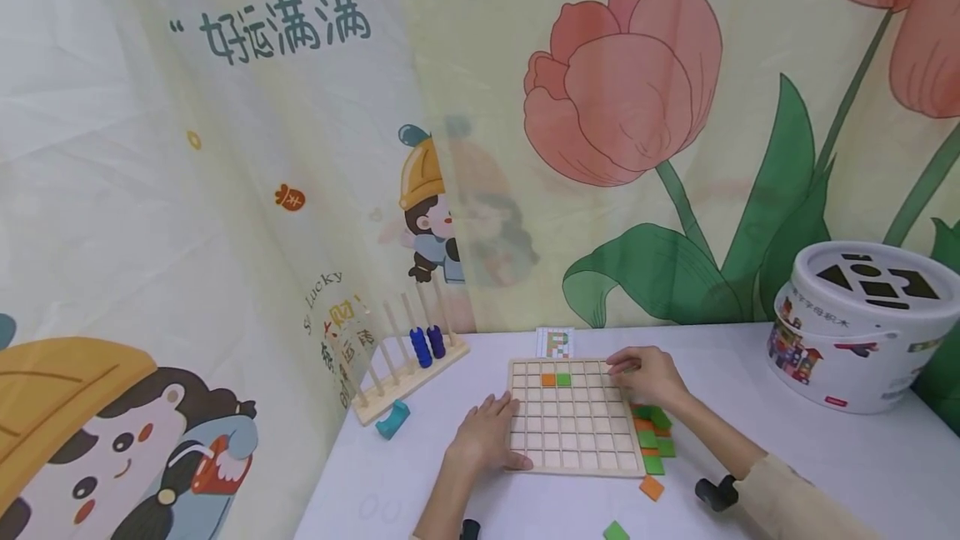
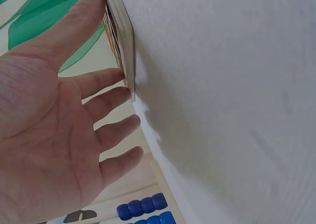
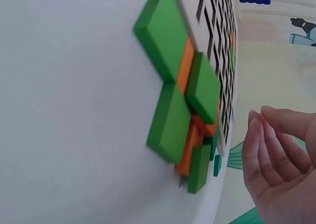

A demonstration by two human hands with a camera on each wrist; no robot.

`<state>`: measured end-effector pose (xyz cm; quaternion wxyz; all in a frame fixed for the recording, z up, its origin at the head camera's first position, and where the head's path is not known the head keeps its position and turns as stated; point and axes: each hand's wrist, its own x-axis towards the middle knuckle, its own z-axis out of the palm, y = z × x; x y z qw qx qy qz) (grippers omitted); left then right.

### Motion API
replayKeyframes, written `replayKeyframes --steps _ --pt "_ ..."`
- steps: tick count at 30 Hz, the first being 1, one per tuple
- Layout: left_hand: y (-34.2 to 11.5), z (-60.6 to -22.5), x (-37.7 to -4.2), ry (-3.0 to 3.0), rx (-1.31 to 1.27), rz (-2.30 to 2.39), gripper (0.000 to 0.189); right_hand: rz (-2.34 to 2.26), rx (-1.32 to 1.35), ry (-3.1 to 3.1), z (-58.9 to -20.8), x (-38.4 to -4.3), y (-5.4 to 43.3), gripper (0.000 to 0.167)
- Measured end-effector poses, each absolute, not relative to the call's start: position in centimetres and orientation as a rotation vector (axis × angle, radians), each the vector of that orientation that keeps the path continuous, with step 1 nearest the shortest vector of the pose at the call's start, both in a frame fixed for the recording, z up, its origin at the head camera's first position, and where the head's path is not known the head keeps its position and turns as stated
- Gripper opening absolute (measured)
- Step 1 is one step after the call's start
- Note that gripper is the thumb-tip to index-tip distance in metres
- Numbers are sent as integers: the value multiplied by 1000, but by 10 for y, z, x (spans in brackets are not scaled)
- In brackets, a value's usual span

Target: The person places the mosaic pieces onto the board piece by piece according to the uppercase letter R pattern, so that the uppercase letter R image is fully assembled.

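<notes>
A wooden grid board (image 1: 573,442) lies flat on the white table, with one orange tile (image 1: 549,380) and one green tile (image 1: 563,380) side by side in an upper row. My left hand (image 1: 483,436) rests along the board's left edge, thumb at the near corner; its fingers are straight and spread in the left wrist view. Over the board's far right corner is my right hand (image 1: 651,375). In the right wrist view its thumb and index fingertips (image 3: 267,110) meet, other fingers curled, and nothing shows between them. Several green and orange tiles (image 3: 170,120) are heaped beside the board's right edge.
A small pattern card (image 1: 555,342) lies behind the board. To the left stands a wooden peg rack (image 1: 408,375) with blue beads, a teal piece (image 1: 393,420) near it. A white bucket (image 1: 855,357) stands at right. Loose orange (image 1: 652,487) and green (image 1: 617,531) tiles lie nearer.
</notes>
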<state>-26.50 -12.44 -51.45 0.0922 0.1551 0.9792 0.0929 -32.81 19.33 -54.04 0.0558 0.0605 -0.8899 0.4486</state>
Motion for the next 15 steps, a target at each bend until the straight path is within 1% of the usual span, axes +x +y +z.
replayKeyframes --steps 4,8,15 --pt "-125 -512 -264 2899 453 294 102 1334 162 -2724 -541 -321 199 22" --pt "-125 -512 -266 2889 443 324 102 1400 139 -2745 -540 -313 204 22" --pt "-126 -515 -268 2888 440 332 102 1321 235 -2843 -545 -302 213 22"
